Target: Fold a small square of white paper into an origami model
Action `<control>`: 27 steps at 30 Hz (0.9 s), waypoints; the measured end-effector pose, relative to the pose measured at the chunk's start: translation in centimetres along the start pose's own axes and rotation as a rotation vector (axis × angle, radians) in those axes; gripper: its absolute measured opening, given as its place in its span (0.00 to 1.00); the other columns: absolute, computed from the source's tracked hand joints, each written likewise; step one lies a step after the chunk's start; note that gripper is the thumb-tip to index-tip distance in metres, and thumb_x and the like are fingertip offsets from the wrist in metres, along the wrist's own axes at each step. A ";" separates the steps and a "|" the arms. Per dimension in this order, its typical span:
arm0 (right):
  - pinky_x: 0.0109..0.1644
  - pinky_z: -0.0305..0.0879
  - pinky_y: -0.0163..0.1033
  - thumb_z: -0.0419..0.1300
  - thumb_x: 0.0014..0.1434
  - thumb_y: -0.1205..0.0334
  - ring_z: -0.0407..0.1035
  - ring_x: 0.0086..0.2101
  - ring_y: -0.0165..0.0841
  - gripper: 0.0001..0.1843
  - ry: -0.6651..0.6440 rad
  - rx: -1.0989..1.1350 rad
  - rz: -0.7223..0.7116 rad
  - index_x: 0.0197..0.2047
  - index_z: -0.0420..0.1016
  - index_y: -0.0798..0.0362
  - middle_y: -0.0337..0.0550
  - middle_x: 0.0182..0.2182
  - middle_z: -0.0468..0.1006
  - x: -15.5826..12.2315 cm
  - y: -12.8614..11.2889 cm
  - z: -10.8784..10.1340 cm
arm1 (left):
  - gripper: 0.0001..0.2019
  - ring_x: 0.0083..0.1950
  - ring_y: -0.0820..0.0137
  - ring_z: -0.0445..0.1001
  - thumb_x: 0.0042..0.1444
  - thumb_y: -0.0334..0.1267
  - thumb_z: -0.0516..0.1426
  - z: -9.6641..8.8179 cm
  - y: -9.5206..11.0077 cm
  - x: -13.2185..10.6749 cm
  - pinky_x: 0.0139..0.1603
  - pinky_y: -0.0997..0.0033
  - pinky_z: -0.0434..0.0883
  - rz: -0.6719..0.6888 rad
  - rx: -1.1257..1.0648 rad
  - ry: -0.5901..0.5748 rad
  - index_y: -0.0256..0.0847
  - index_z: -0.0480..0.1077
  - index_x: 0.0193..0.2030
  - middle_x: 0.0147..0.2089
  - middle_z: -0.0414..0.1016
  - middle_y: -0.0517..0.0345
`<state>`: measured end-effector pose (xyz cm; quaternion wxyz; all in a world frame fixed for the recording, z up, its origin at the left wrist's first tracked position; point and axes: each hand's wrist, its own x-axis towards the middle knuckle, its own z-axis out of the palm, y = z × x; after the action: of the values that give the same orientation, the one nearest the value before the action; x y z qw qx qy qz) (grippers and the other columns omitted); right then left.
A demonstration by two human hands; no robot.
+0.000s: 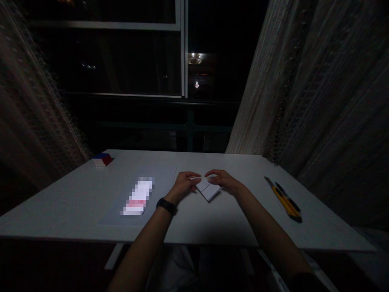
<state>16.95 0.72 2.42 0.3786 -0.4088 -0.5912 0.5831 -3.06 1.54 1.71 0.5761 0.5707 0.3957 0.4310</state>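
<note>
A small folded piece of white paper (209, 190) is held between my two hands above the middle of the white table. My left hand (185, 182), with a dark band on its wrist, pinches the paper's left edge between thumb and fingers. On the opposite side, my right hand (224, 179) grips the upper right part, its thumb lying on the paper's face. One corner of the paper points toward me, and a crease or fold line crosses its face. Dim light hides the finer folds.
Left of my hands, a lit phone (139, 196) with a blurred screen lies on a large pale sheet (165, 178). A red, blue and white block (102, 159) sits at the far left. A yellow utility knife (285, 202) and a black pen (287, 195) lie to the right. Curtains (258, 89) flank the dark window.
</note>
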 end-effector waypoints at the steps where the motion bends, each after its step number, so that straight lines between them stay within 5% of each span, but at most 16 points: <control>1: 0.28 0.56 0.34 0.67 0.37 0.57 0.65 0.22 0.28 0.18 0.010 -0.008 0.008 0.33 0.76 0.58 0.38 0.20 0.74 0.1 0.1 0.1 | 0.18 0.19 0.76 0.68 0.36 0.39 0.65 0.0 0.0 0.0 0.18 0.77 0.67 -0.009 0.009 0.011 0.30 0.73 0.34 0.22 0.72 0.54; 5: 0.26 0.53 0.34 0.68 0.34 0.56 0.62 0.20 0.27 0.15 0.056 -0.058 0.026 0.22 0.75 0.60 0.39 0.16 0.71 0.4 0.4 0.2 | 0.16 0.24 0.73 0.71 0.39 0.40 0.64 0.0 0.1 -0.2 0.21 0.76 0.69 -0.040 -0.036 0.015 0.29 0.74 0.33 0.27 0.74 0.50; 13: 0.27 0.53 0.35 0.68 0.35 0.56 0.61 0.20 0.27 0.15 0.050 -0.076 0.020 0.22 0.76 0.60 0.39 0.16 0.72 -0.2 -0.5 -0.1 | 0.18 0.24 0.73 0.70 0.41 0.40 0.62 -0.1 0.6 -0.3 0.21 0.76 0.69 -0.017 -0.050 -0.058 0.31 0.74 0.38 0.27 0.73 0.51; 20: 0.27 0.53 0.34 0.68 0.34 0.58 0.62 0.21 0.27 0.14 0.001 -0.093 0.045 0.22 0.75 0.59 0.39 0.17 0.72 -0.3 -0.4 0.9 | 0.15 0.20 0.75 0.66 0.40 0.45 0.62 0.5 1.2 -1.1 0.19 0.77 0.63 -0.049 0.171 -0.130 0.31 0.73 0.23 0.21 0.71 0.53; 27: 0.25 0.50 0.33 0.67 0.35 0.56 0.58 0.19 0.25 0.14 -0.018 -0.191 0.033 0.19 0.74 0.59 0.36 0.15 0.69 0.0 -0.3 0.8 | 0.19 0.14 0.81 0.54 0.38 0.51 0.61 0.2 0.9 -1.1 0.15 0.78 0.49 -0.045 0.296 -0.104 0.32 0.70 0.18 0.12 0.59 0.64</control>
<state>16.22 0.38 2.67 0.3229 -0.4474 -0.6406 0.5341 -3.25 0.42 2.60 0.5148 0.6619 0.4375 0.3247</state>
